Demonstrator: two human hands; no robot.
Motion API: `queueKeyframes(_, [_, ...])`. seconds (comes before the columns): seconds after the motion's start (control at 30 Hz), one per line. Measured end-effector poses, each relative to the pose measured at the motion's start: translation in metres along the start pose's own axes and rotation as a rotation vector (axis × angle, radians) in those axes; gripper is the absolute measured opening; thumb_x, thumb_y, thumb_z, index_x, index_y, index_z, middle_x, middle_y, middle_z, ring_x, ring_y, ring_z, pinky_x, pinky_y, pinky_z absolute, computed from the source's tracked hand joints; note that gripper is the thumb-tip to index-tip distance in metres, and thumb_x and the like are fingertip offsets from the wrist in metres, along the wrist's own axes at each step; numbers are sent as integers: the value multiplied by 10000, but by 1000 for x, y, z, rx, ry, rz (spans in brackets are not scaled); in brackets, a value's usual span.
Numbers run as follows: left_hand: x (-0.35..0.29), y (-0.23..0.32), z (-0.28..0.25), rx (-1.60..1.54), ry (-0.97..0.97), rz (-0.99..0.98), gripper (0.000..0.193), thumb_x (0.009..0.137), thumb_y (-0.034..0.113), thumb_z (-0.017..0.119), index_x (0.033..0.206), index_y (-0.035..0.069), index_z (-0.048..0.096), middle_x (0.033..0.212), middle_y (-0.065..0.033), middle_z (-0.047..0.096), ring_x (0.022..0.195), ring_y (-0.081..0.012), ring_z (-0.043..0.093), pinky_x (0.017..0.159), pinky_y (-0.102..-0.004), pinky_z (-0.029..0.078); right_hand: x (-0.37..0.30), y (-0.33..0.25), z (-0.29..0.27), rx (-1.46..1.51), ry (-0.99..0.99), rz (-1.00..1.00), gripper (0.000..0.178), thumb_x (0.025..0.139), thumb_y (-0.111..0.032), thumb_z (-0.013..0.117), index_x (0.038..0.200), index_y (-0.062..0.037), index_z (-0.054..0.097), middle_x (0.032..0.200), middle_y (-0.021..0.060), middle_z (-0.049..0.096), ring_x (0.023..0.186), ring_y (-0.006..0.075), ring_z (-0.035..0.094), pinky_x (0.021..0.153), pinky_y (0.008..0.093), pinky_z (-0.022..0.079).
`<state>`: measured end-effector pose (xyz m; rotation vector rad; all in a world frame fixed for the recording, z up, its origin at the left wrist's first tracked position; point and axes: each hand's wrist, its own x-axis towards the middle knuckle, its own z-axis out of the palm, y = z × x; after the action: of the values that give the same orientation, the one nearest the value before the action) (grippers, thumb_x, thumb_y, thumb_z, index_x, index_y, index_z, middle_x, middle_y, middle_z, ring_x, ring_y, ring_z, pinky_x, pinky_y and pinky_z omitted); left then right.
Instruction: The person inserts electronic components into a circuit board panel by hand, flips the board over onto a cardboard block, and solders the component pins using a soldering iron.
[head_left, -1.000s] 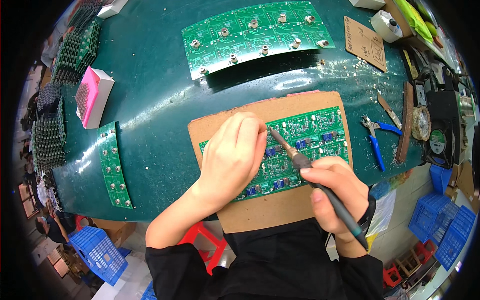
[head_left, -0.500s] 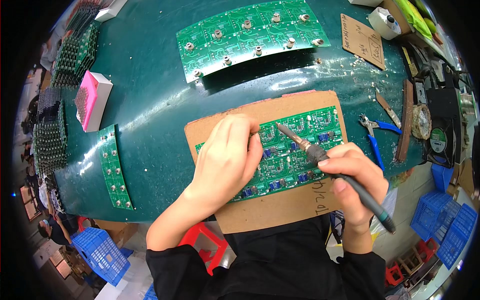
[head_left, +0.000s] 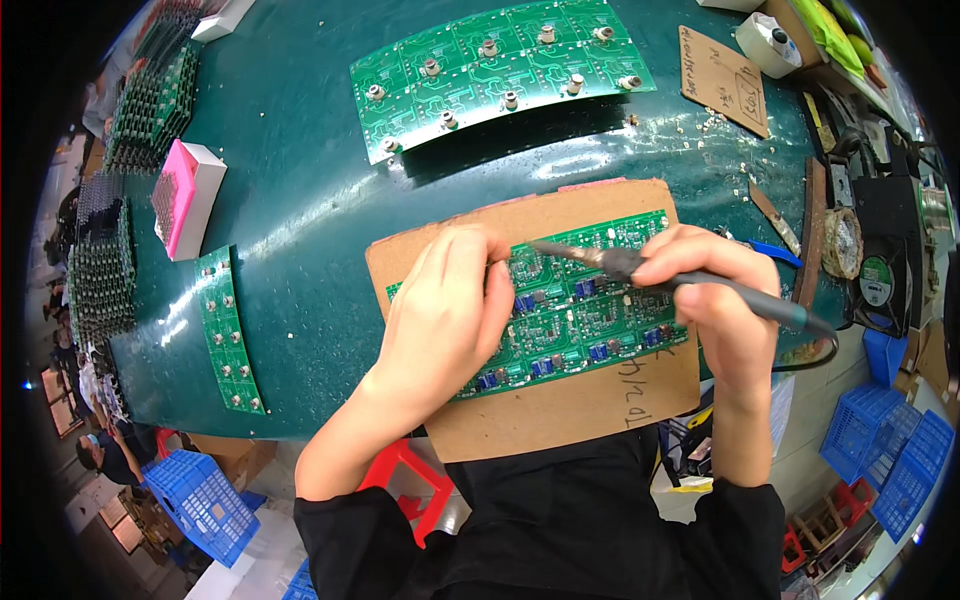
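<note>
A green circuit board (head_left: 572, 330) packed with small parts and blue components lies on a piece of brown cardboard (head_left: 545, 428) in front of me. My right hand (head_left: 738, 330) grips a soldering iron (head_left: 765, 300) with a dark handle. Its tip points left, over the board's far edge and close to my left fingertips. My left hand (head_left: 440, 310) covers the board's left part, thumb and fingers pinched together near that far edge. Whatever the pinch may hold is hidden.
A large green panel with metal connectors (head_left: 500, 75) stands beyond the cardboard. At left are a narrow board (head_left: 230, 330), a pink-and-white box (head_left: 190, 200) and stacked boards (head_left: 100, 260). Blue-handled cutters (head_left: 775, 252), a metal blade (head_left: 775, 217) and a tape roll (head_left: 770, 45) are at right.
My right hand has moved up, and the soldering iron now lies flatter, its tip farther left, nearer my left fingers. The right hand now partly covers the cutters. My left hand has barely moved.
</note>
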<state>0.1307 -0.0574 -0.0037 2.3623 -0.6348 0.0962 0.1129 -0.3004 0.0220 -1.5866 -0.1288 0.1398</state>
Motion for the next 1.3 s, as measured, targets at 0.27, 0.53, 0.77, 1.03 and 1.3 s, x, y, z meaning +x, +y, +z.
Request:
queueKeyframes(0.27, [2, 2, -15, -64, -138, -117, 117, 887, -10, 590, 1000, 4, 563, 963, -121, 642, 784, -228, 662, 709, -308, 531, -53, 0, 7, -172, 207, -165, 256, 804, -108, 581, 967, 73, 658, 860, 181, 646, 802, 263, 620, 737, 341, 494])
queueKeyframes(0.53, [17, 23, -2, -136, -15, -69, 119, 877, 8, 606, 973, 15, 535, 851, -137, 589, 777, -299, 625, 657, -368, 491, -54, 1, 7, -255, 159, -224, 217, 776, -16, 594, 966, 61, 662, 832, 173, 651, 788, 290, 635, 735, 359, 512])
queueKeyframes(0.77, [22, 16, 25, -80, -3, 67, 162, 826, -16, 636, 922, 12, 509, 865, -140, 554, 757, -331, 603, 649, -403, 491, -44, 5, 14, -305, 157, -258, 228, 745, 4, 589, 955, 54, 664, 789, 152, 638, 769, 285, 635, 713, 362, 512])
queueKeyframes(1.03, [23, 20, 33, 42, -8, 72, 172, 809, -46, 652, 928, 3, 538, 905, -140, 582, 830, -317, 614, 739, -375, 505, -37, 4, 13, -367, 107, -333, 268, 676, 15, 596, 933, 43, 670, 736, 133, 616, 724, 289, 618, 691, 365, 502])
queueKeyframes(1.3, [25, 19, 33, 43, 30, 165, 162, 792, -27, 640, 881, 18, 512, 872, -122, 546, 764, -290, 603, 650, -370, 506, -40, 2, 2, -329, 145, -321, 252, 694, 4, 582, 923, 47, 677, 737, 137, 622, 718, 280, 617, 693, 361, 503])
